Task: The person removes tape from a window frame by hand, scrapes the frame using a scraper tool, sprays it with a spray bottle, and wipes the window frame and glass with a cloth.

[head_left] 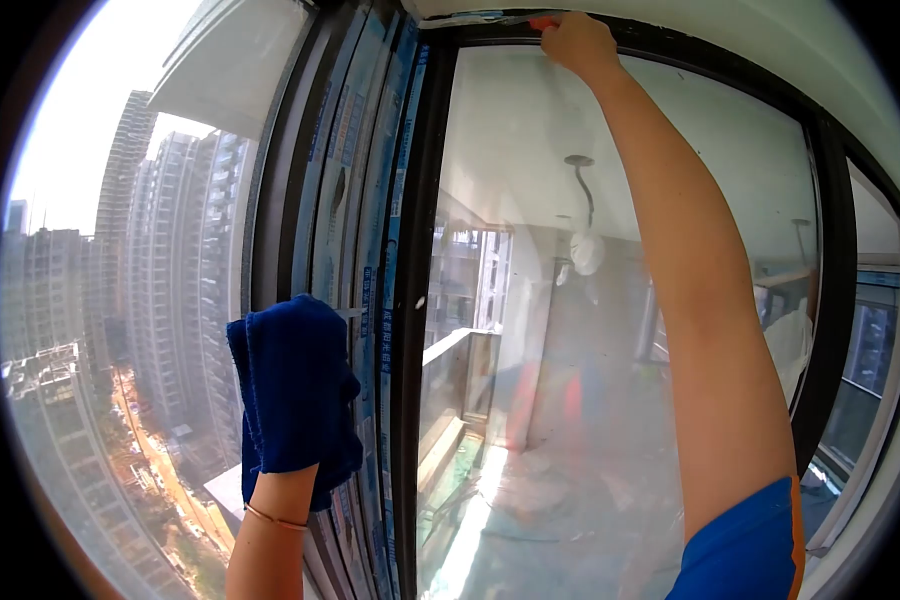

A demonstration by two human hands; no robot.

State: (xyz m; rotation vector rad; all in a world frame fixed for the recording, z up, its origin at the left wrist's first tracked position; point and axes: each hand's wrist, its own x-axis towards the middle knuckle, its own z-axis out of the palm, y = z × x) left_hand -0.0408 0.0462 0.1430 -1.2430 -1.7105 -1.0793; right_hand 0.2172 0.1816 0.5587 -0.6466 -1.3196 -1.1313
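Overhead tool, cloth lower down

The pane (570, 340) takes up most of the view, set in a dark frame (835, 210), with reflections across its face. To its left stand upright channels (340, 150) faced with printed blue film, and past them tall towers (160, 280) show through more glass.

The blue cloth (295, 390) hangs in folds over the left hand (285, 482), in front of the channels and the glass beside them. It is longer up and down than across, its rounded top uppermost and loose edges falling towards the wrist, where a thin bracelet (275, 519) sits. Draped like that, it probably puts fabric between the palm and whatever it meets. Whether the fingers beneath are curled or spread, I can't tell.

The right hand (582, 45) is closed round the red handle of a slim tool (541, 23), up at the frame's top edge. The arm reaches high, likely because that edge sits well overhead. The tool's long axis runs nearly level, along the top edge, its thin end pointing left towards the corner; the grip hides the rest of the handle.
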